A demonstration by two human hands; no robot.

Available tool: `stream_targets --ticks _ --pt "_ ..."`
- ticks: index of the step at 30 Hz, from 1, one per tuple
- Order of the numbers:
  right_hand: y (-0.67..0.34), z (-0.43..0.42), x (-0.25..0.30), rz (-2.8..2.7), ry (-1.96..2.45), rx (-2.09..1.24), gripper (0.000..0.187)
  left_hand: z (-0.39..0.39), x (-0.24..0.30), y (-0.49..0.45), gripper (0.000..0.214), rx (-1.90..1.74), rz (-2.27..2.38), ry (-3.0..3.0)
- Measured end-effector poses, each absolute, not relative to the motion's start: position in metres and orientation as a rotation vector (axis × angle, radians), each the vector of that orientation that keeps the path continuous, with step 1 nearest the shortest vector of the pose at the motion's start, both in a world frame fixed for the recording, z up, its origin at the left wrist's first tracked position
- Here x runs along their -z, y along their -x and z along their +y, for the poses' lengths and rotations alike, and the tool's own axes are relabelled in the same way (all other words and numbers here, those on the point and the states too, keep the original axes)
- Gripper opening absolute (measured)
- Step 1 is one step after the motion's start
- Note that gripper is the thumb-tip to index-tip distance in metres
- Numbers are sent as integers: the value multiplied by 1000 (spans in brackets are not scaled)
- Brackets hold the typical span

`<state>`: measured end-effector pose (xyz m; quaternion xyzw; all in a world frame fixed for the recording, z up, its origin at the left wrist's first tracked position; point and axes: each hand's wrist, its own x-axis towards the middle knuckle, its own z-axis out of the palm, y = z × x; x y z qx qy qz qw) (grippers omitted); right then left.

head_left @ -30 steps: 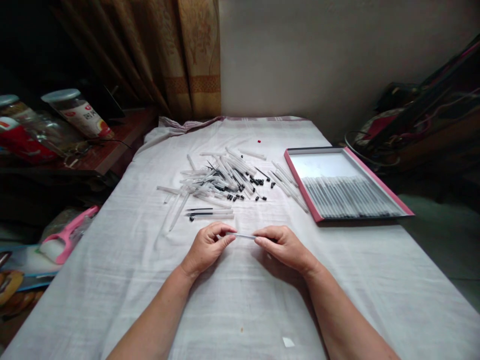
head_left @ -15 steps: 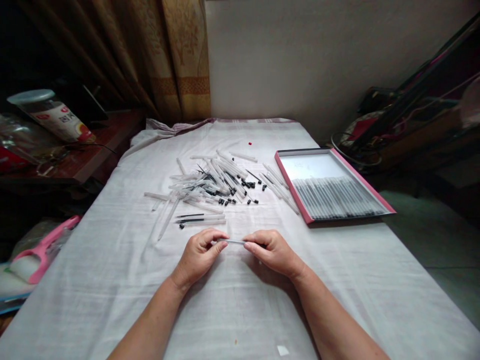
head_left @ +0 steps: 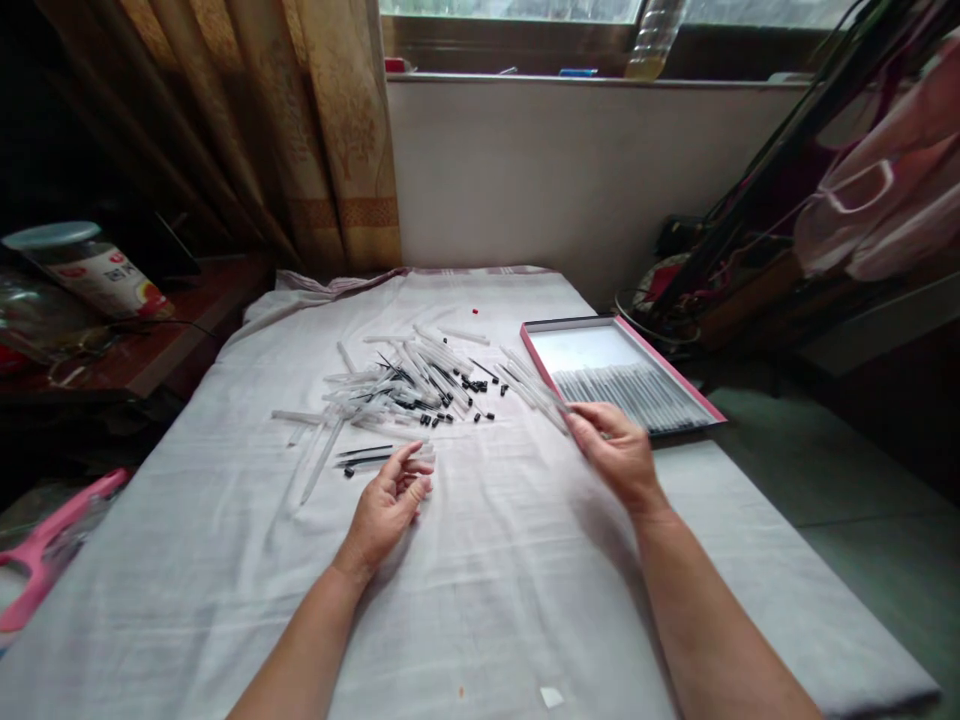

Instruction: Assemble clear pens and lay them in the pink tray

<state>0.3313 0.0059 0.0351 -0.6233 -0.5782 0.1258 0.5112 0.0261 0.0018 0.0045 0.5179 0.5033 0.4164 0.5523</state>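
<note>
My right hand (head_left: 613,452) is closed around a slim translucent pen (head_left: 558,402), one end of which sticks out to the upper left. It is beside the near left corner of a pink-edged box (head_left: 537,358), where a row of similar pens (head_left: 626,392) lies. My left hand (head_left: 390,505) is empty, with its fingers loosely apart. Just beyond it are dark pen refills (head_left: 367,455) and a black cap (head_left: 349,473). Farther back spreads a pile of clear pen barrels (head_left: 352,392), with several black caps (head_left: 474,384) along its right side.
Loose clear barrels (head_left: 529,385) lie against the box's left side. A small red piece (head_left: 475,311) sits toward the far edge of the white cloth (head_left: 480,600). A lidded jar (head_left: 97,268) stands on a dark side table at left; a pink-handled item (head_left: 56,545) is below it.
My right hand has carried the pen away from my left hand, rightward to the box. My left hand has let go and its fingers have loosened. The view has tilted up, showing the window sill.
</note>
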Motion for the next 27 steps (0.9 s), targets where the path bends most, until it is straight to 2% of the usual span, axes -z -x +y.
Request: stream_targets --ticks 4,7,9,13,20,27 --pt "-423 22 -53 -1017 1859 4 34 1 -8 -27 43 -929 1235 -1413" --pt "-471 32 -61 -934 2290 51 36 1 -9 -29 37 -924 1263 -1475" --pt "-487 38 -61 -937 2399 22 32 1 -9 -30 37 -930 1272 -1479" --pt "-496 48 -50 -954 2482 -10 28 1 -5 -29 34 -932 1305 -1517" --pt "-499 59 -27 -1124 2617 104 35 1 -1 -28 29 -948 1334 -1571" --pt "-503 57 -24 -1174 2713 47 40 2 3 -26 31 -927 1341 -1647"
